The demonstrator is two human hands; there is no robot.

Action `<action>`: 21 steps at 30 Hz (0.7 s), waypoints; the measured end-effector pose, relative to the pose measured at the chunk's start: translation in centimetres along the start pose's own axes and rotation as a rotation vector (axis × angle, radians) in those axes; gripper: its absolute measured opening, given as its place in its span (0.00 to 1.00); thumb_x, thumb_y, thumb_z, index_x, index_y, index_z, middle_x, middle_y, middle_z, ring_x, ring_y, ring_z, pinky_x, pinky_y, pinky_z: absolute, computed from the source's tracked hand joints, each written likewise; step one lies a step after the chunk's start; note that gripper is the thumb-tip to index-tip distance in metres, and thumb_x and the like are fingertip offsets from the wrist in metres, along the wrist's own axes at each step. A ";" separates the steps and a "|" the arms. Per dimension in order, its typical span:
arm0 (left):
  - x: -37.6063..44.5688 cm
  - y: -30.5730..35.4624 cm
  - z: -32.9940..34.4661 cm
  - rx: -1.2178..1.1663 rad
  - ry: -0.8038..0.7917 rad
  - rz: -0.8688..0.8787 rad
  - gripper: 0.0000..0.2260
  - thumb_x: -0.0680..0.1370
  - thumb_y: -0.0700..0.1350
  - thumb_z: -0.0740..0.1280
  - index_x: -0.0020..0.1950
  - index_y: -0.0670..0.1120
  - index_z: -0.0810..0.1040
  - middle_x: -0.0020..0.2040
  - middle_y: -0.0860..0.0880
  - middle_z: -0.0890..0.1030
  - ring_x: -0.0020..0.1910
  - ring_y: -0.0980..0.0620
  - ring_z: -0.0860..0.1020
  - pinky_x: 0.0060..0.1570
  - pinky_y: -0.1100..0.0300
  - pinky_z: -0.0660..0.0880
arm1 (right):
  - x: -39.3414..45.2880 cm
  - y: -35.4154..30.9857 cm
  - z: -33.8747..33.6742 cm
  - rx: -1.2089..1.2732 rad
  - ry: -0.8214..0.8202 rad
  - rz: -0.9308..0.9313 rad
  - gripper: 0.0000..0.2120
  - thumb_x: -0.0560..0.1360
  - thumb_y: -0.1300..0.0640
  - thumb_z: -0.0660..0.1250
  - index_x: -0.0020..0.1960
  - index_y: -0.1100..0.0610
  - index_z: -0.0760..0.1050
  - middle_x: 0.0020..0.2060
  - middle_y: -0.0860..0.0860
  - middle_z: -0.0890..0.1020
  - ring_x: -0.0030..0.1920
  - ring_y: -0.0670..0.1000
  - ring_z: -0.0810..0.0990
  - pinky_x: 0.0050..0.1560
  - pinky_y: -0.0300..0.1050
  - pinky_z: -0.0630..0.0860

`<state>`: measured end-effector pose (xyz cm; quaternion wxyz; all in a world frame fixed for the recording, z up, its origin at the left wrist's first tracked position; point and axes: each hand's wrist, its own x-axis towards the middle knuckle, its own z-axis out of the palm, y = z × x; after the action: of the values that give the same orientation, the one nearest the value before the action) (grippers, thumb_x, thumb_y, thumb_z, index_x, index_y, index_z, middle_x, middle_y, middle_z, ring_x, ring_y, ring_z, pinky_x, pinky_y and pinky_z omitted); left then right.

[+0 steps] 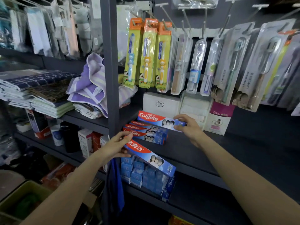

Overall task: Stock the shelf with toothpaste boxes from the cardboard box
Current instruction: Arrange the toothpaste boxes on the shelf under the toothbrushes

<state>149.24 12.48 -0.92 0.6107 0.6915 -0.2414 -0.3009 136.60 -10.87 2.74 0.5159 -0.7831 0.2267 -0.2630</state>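
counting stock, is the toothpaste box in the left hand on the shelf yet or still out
Still out. The left hand grips the toothpaste box in the air in front of the shelf edge, tilted.

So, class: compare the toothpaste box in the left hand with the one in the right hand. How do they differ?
The left-hand box is held out in front of the shelf, while the right-hand box sits above the stacked boxes. The left-hand box shows Chinese lettering; the right-hand box shows "Colgate". The left hand grips its box's left end, the right hand its box's right end. Both are red-and-blue.
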 end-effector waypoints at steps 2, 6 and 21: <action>0.1 -0.4 -0.2 -0.008 0.012 0.000 0.16 0.77 0.51 0.63 0.63 0.48 0.71 0.37 0.48 0.74 0.32 0.54 0.74 0.37 0.60 0.81 | 1.0 0.8 1.3 -0.004 0.034 -0.033 0.14 0.72 0.72 0.66 0.54 0.59 0.72 0.50 0.54 0.74 0.46 0.49 0.73 0.40 0.34 0.71; 0.4 -0.5 0.1 -0.018 0.053 0.018 0.14 0.78 0.51 0.62 0.61 0.47 0.72 0.36 0.48 0.73 0.30 0.56 0.74 0.37 0.61 0.81 | 3.4 1.9 3.5 -0.084 0.036 -0.068 0.14 0.72 0.72 0.67 0.50 0.57 0.69 0.50 0.50 0.74 0.53 0.47 0.71 0.40 0.26 0.69; 1.7 -1.5 1.0 -0.053 0.074 0.044 0.14 0.78 0.52 0.61 0.61 0.49 0.72 0.37 0.50 0.75 0.30 0.58 0.75 0.34 0.64 0.78 | 7.4 3.9 3.5 -0.182 -0.121 0.045 0.14 0.75 0.72 0.62 0.57 0.60 0.75 0.61 0.60 0.74 0.52 0.52 0.72 0.51 0.48 0.73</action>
<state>149.67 10.81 -2.63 0.6436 0.6804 -0.2259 -0.2681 144.14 -14.46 -0.68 0.4613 -0.8358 0.2358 -0.1818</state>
